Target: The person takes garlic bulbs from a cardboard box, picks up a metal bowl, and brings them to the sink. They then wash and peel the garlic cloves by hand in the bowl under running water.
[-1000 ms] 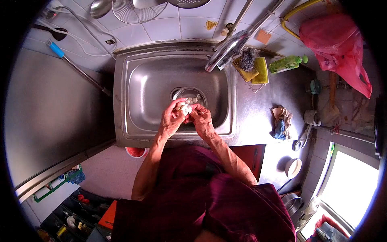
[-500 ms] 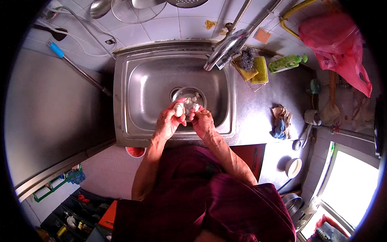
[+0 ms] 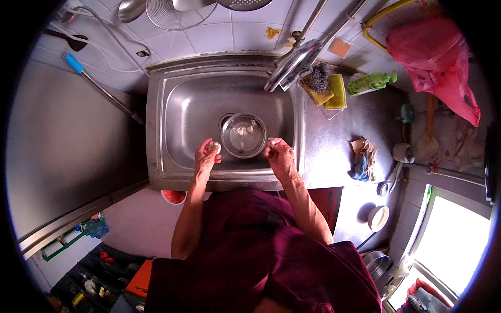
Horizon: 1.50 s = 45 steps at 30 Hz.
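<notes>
A round metal bowl (image 3: pixel 231 148) stands in the steel sink (image 3: pixel 195 112) beside the drain, with several white garlic cloves (image 3: pixel 242 131) lying in it. To the left of the bowl, my left hand (image 3: pixel 206 156) is closed around a white garlic bulb (image 3: pixel 214 146), partly hidden by the fingers. At the bowl's right side, my right hand (image 3: pixel 282 158) pinches a small pale garlic clove (image 3: pixel 271 140) between thumb and fingers; only a bit of it shows.
A chrome faucet (image 3: pixel 295 65) reaches over the sink's back right. Yellow sponges (image 3: pixel 336 91) with a scouring pad, a green bottle (image 3: pixel 370 82) and crumpled brown paper (image 3: pixel 365 151) are on the right counter. A pink bag (image 3: pixel 433 57) hangs at right.
My hands were together over the bowl and have moved apart, the left to the left and the right to the right. The bowl and its cloves now show fully.
</notes>
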Each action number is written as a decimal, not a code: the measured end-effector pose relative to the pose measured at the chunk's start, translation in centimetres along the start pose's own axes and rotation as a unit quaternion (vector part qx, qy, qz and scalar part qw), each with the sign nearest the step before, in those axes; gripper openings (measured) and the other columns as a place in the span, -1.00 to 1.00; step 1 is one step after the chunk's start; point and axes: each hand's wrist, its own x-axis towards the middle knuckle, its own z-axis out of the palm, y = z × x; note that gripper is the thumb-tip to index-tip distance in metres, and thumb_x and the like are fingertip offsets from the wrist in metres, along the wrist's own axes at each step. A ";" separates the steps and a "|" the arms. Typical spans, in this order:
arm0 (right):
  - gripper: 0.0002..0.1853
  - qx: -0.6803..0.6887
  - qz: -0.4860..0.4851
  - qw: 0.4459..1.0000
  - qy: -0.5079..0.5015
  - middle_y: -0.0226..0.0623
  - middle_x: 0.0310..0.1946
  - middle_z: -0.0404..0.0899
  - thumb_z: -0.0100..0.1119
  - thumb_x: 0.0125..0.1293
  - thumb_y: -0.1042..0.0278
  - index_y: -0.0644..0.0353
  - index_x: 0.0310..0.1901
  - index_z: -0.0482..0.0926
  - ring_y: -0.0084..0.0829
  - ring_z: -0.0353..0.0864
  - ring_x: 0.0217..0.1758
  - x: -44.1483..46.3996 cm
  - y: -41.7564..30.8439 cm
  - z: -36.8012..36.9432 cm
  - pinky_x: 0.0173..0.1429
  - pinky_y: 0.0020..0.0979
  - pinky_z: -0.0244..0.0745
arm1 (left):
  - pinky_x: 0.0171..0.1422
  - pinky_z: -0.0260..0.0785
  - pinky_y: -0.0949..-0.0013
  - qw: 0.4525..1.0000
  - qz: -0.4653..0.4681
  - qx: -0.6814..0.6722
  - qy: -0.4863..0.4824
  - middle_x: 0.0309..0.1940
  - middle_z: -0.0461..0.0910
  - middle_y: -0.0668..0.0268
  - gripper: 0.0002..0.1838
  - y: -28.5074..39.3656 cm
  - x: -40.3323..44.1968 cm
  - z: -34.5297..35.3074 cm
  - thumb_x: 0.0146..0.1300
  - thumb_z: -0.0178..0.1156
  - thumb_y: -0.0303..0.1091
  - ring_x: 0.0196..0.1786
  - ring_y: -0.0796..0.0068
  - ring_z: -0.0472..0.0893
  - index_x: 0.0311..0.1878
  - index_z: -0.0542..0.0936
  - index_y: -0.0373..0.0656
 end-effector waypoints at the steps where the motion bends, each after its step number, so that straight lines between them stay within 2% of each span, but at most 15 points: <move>1: -0.90 0.006 -0.012 0.999 -0.034 -0.35 -0.39 0.55 0.10 0.43 0.42 0.16 -0.28 0.53 -0.46 0.55 -0.42 -0.2 -0.2 0.1 -0.31 -0.43 0.52 | -0.53 0.55 0.49 1.000 -0.002 -0.002 0.000 -0.21 0.61 0.30 -0.45 -0.8 0.4 -0.6 0.30 0.34 -0.37 -0.49 0.59 0.60 0.33 0.43 -0.15; 2: -0.82 -0.008 -0.002 1.000 0.003 -0.40 -0.48 0.43 0.01 0.42 0.39 0.13 -0.39 0.46 -0.47 0.42 -0.50 -0.8 -0.3 0.2 -0.42 -0.43 0.32 | -0.53 0.55 0.49 1.000 -0.006 0.015 0.016 -0.22 0.61 0.31 -0.46 -1.5 0.8 -1.2 0.30 0.35 -0.36 -0.49 0.59 0.60 0.32 0.44 -0.15; 5: -0.84 -0.031 0.028 0.998 0.041 -0.41 -0.48 0.41 -0.03 0.38 0.39 0.09 -0.40 0.45 -0.46 0.40 -0.48 -1.1 -0.1 -0.8 -0.43 -0.42 0.27 | -0.51 0.54 0.51 0.998 -0.018 0.039 0.047 -0.22 0.61 0.32 -0.46 -2.0 1.0 -1.7 0.28 0.37 -0.33 -0.50 0.61 0.58 0.30 0.45 -0.15; 8: -0.86 0.010 0.070 0.996 0.058 -0.40 -0.47 0.41 0.03 0.36 0.32 0.07 -0.38 0.45 -0.45 0.40 -0.47 -0.9 0.3 -1.3 -0.43 -0.40 0.25 | -0.49 0.54 0.53 0.998 -0.035 0.038 0.043 -0.22 0.62 0.32 -0.45 -1.7 0.8 -1.4 0.29 0.35 -0.32 -0.49 0.61 0.58 0.31 0.44 -0.14; 14: -0.80 -0.006 0.086 0.992 0.089 -0.40 -0.44 0.44 0.08 0.37 0.20 0.07 -0.38 0.47 -0.45 0.41 -0.45 -0.5 1.4 -0.7 -0.41 -0.39 0.28 | -0.42 0.58 0.46 0.993 -0.024 0.080 -0.079 -0.07 0.66 0.19 -0.39 -2.5 1.2 1.2 0.32 0.29 -0.33 -0.38 0.53 0.67 0.41 0.35 -0.14; 19: -0.79 -0.102 0.068 0.989 0.086 -0.44 -0.49 0.41 0.12 0.41 0.18 0.04 -0.36 0.45 -0.48 0.39 -0.49 -0.3 2.2 0.2 -0.42 -0.40 0.28 | -0.39 0.62 0.39 0.987 -0.020 0.154 -0.040 0.03 0.64 0.03 -0.47 -2.4 0.8 2.8 0.36 0.16 -0.37 -0.36 0.40 0.71 0.38 0.37 -0.20; 27: -0.76 -0.097 0.099 0.988 0.069 -0.50 -0.50 0.38 0.12 0.50 0.24 0.02 -0.38 0.40 -0.59 0.37 -0.53 -0.7 2.6 0.9 -0.49 -0.52 0.24 | -0.45 0.56 0.46 0.992 -0.019 0.119 -0.027 -0.26 0.70 0.27 -0.67 -3.9 1.5 1.7 0.30 0.14 -0.53 -0.45 0.50 0.68 0.13 0.58 -0.19; 31: -0.85 -0.112 0.097 0.983 0.111 -0.49 -0.51 0.41 0.14 0.49 0.21 0.07 -0.20 0.52 -0.60 0.37 -0.56 -1.2 2.3 1.2 -0.51 -0.53 0.23 | -0.35 0.57 0.36 0.991 -0.004 0.123 -0.059 -0.30 0.71 0.25 -0.70 -4.7 3.5 2.2 0.27 0.16 -0.51 -0.38 0.38 0.70 0.08 0.61 -0.18; 33: -0.85 -0.131 0.094 0.978 0.133 -0.49 -0.51 0.42 0.15 0.49 0.21 0.09 -0.11 0.56 -0.60 0.38 -0.57 -1.5 2.2 0.8 -0.51 -0.53 0.24 | -0.17 0.56 0.22 0.884 0.208 0.418 -0.015 -0.31 0.71 0.19 -0.70 -2.5 3.7 4.2 0.24 0.19 -0.49 -0.27 0.15 0.71 0.06 0.62 -0.17; 34: -0.79 -0.150 0.090 0.977 0.123 -0.47 -0.49 0.43 0.16 0.48 0.19 0.13 -0.04 0.55 -0.58 0.40 -0.54 -1.7 2.2 0.3 -0.48 -0.51 0.28 | -0.01 0.52 0.11 0.890 0.205 0.406 -0.034 -0.20 0.69 0.10 -0.71 -1.8 4.5 5.0 0.24 0.19 -0.46 -0.11 0.00 0.66 0.05 0.61 -0.19; 35: -0.72 -0.168 0.086 0.975 0.113 -0.44 -0.47 0.45 0.17 0.47 0.16 0.16 0.04 0.54 -0.56 0.43 -0.51 -2.0 2.2 -0.2 -0.45 -0.48 0.32 | -0.01 0.52 0.11 0.891 0.202 0.405 -0.040 -0.20 0.69 0.10 -0.71 -1.8 5.6 5.6 0.24 0.19 -0.46 -0.11 0.00 0.66 0.05 0.61 -0.19; 37: -0.74 -0.162 0.094 0.971 0.146 -0.41 -0.48 0.46 0.14 0.47 0.21 0.16 0.06 0.52 -0.53 0.44 -0.50 -2.6 1.8 0.1 -0.44 -0.48 0.33 | 0.01 0.52 0.10 0.824 0.378 0.420 -0.044 -0.07 0.65 0.05 -0.70 -2.4 7.8 6.9 0.27 0.17 -0.44 -0.06 0.03 0.65 0.07 0.60 -0.18; 39: -0.74 -0.158 0.083 0.971 0.159 -0.39 -0.48 0.47 0.10 0.48 0.27 0.19 0.09 0.50 -0.52 0.45 -0.49 -3.5 1.7 0.4 -0.43 -0.48 0.35 | 0.05 0.51 0.08 0.820 0.330 0.458 -0.093 -0.01 0.61 0.01 -0.69 -3.6 9.5 7.4 0.28 0.17 -0.42 0.00 0.04 0.63 0.09 0.59 -0.17; 43: -0.75 -0.150 0.083 0.973 0.156 -0.37 -0.47 0.49 0.10 0.48 0.29 0.16 0.10 0.51 -0.54 0.45 -0.46 -4.5 1.6 -0.1 -0.40 -0.50 0.38 | -0.05 0.53 0.10 0.749 0.399 0.525 -0.068 -0.18 0.65 0.09 -0.72 -7.3 12.6 7.5 0.24 0.26 -0.30 -0.09 0.03 0.66 -0.01 0.60 -0.17; 45: -0.76 -0.136 0.076 0.976 0.149 -0.38 -0.46 0.50 0.10 0.49 0.30 0.15 0.10 0.51 -0.55 0.45 -0.46 -4.5 1.6 -0.1 -0.39 -0.50 0.39 | -0.07 0.52 0.08 0.800 0.267 0.529 -0.093 -0.23 0.68 0.08 -0.65 -5.8 11.9 7.8 0.16 0.34 -0.30 -0.14 -0.01 0.67 0.00 0.60 -0.20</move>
